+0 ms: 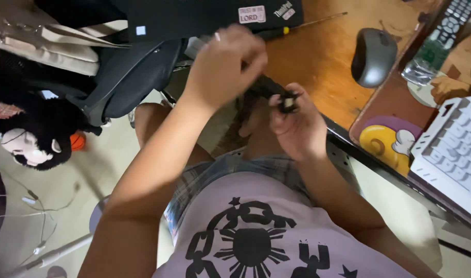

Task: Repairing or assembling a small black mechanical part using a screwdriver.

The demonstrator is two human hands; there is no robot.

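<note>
Pinched in right hand (297,121) grip: small black part (287,101), light patch on it, held over the lap just off the surface (317,56) edge. Left hand (226,64) at 10 o'clock of it, fingers curled shut; blurred, contents cannot tell. Dark piece between the hands hard to make out. Black laptop (209,15) at 12, cut off by frame. Grey mouse (373,56) at 2, well apart. White keyboard (454,149) at 3, partly cut off.
</note>
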